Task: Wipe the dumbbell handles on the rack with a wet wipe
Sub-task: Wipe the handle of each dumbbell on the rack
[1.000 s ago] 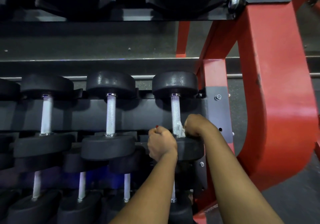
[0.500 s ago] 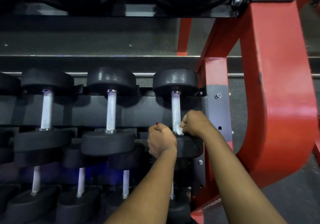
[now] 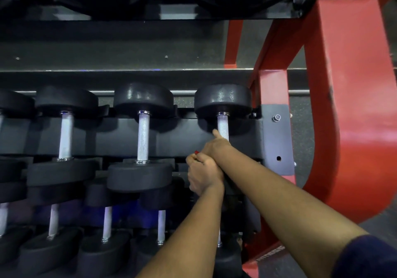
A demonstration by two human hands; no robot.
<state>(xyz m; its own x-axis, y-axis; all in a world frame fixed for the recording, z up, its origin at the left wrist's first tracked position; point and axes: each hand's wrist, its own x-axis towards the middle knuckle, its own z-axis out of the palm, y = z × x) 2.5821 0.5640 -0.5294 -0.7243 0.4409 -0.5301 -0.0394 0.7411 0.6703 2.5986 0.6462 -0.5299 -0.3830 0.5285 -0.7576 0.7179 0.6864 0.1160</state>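
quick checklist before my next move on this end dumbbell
1. Right hand grips the rightmost handle: ok.
2. Wipe under that hand: cannot tell, hidden.
3. Handle bare above the hand, free to wipe: ok.
4. Left hand, fingers curled beside the right wrist, holding anything: cannot tell.
5. Next handle to the left unobstructed: ok.

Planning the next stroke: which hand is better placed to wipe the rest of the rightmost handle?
Right. The right hand grips that handle, bare metal just above it; the left hand sits lower, beside the wrist.
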